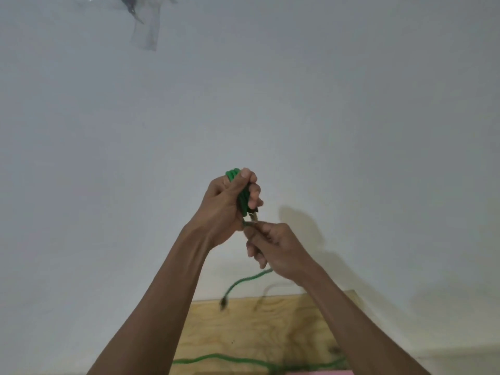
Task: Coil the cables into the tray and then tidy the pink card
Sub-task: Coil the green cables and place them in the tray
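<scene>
My left hand point(230, 204) is raised in front of the wall and grips several loops of a green cable point(241, 197) bunched in its fist. Just below it, my right hand point(270, 246) pinches the same cable near a connector. From the right hand the loose green end point(238, 284) hangs down, its plug dangling above the wooden table point(243, 328). A second green cable point(230, 359) lies along the table's front. A strip of the pink card point(319, 372) shows at the bottom edge. No tray is in view.
A white wall point(324, 104) fills most of the view. A piece of clear tape with a dark object point(143, 25) is stuck high on the wall at the upper left. The table's back edge meets the wall.
</scene>
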A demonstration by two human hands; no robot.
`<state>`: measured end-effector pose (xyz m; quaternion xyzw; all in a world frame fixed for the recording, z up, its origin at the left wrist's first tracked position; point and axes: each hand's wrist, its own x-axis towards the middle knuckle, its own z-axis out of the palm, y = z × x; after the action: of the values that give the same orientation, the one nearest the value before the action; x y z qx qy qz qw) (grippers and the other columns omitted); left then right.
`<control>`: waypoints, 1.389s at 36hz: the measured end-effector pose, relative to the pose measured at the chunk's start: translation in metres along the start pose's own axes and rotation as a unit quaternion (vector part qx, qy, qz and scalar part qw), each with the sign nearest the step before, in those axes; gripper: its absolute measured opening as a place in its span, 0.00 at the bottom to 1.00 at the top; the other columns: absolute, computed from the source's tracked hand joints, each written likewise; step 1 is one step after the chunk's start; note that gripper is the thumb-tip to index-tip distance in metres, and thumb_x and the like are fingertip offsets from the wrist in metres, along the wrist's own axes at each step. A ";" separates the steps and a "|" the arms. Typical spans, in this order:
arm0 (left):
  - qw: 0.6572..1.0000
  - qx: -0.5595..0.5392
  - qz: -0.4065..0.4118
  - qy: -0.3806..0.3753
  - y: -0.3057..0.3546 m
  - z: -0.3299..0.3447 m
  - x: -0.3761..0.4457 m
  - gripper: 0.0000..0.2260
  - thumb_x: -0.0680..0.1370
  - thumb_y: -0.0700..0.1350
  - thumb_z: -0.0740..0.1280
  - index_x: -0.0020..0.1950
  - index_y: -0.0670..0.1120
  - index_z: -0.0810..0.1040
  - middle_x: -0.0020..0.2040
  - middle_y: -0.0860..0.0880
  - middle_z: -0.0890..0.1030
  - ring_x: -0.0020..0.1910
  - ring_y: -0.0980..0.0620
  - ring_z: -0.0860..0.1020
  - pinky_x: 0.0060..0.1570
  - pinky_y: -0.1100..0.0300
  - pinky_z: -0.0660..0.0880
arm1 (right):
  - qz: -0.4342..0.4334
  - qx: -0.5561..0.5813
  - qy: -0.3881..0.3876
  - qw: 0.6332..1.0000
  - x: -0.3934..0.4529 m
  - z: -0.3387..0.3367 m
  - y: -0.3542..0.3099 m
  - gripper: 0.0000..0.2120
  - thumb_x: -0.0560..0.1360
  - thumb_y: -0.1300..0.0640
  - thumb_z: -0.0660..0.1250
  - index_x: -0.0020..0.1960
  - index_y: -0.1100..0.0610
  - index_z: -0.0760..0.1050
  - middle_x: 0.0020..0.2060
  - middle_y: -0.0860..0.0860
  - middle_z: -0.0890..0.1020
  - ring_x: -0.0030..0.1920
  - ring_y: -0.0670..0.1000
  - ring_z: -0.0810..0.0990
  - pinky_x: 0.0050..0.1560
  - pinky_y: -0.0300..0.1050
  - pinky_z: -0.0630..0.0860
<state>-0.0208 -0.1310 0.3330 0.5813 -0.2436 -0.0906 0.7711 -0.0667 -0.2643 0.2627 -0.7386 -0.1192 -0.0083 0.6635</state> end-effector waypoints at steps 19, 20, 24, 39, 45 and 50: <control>0.970 0.117 -0.200 -0.073 -0.019 -0.010 -0.036 0.32 0.83 0.65 0.47 0.43 0.41 0.76 0.27 0.42 0.73 0.27 0.47 0.70 0.36 0.53 0.71 | -0.159 -0.134 0.032 0.978 0.037 -0.045 -0.038 0.07 0.68 0.59 0.79 0.43 0.56 0.84 0.37 0.48 0.85 0.38 0.56 0.81 0.42 0.50 0.77; 0.974 0.068 -0.200 -0.078 -0.018 -0.006 -0.038 0.31 0.83 0.64 0.49 0.42 0.41 0.76 0.26 0.43 0.70 0.25 0.47 0.67 0.35 0.53 0.71 | -0.164 -0.105 0.035 0.980 0.039 -0.046 -0.035 0.06 0.68 0.61 0.79 0.44 0.59 0.84 0.36 0.49 0.85 0.37 0.55 0.81 0.41 0.50 0.77; 0.983 -0.023 -0.149 -0.101 -0.014 0.008 -0.039 0.24 0.85 0.58 0.52 0.43 0.42 0.76 0.26 0.44 0.69 0.27 0.48 0.66 0.38 0.54 0.73 | -0.150 0.061 0.014 0.987 0.041 -0.037 -0.012 0.05 0.75 0.70 0.67 0.47 0.64 0.81 0.29 0.46 0.83 0.27 0.46 0.77 0.31 0.42 0.71; 0.949 0.314 0.001 0.022 -0.002 -0.015 -0.012 0.18 0.86 0.52 0.54 0.50 0.41 0.77 0.37 0.46 0.82 0.34 0.51 0.77 0.37 0.54 0.75 | -0.030 -0.093 0.021 0.995 -0.025 0.025 0.021 0.11 0.82 0.53 0.62 0.58 0.54 0.81 0.27 0.45 0.70 0.27 0.44 0.66 0.30 0.39 0.65; 0.880 0.470 -0.048 -0.042 -0.021 -0.017 -0.024 0.19 0.86 0.48 0.57 0.39 0.44 0.76 0.36 0.49 0.79 0.33 0.59 0.77 0.40 0.62 0.72 | -0.099 -0.423 -0.017 0.901 -0.014 -0.016 -0.030 0.06 0.77 0.49 0.66 0.50 0.46 0.81 0.36 0.43 0.81 0.32 0.44 0.71 0.41 0.46 0.75; 0.927 0.341 -0.131 -0.087 -0.020 -0.012 -0.035 0.30 0.86 0.59 0.48 0.40 0.40 0.77 0.34 0.44 0.81 0.32 0.50 0.77 0.36 0.54 0.72 | -0.136 -0.332 -0.055 0.932 0.003 -0.040 -0.050 0.02 0.73 0.50 0.75 0.44 0.48 0.83 0.37 0.43 0.85 0.37 0.48 0.80 0.41 0.51 0.78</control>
<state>-0.0422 -0.1121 0.3021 0.8260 -0.2474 -0.1524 0.4831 -0.0672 -0.2982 0.3166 -0.8927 -0.2457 -0.0972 0.3651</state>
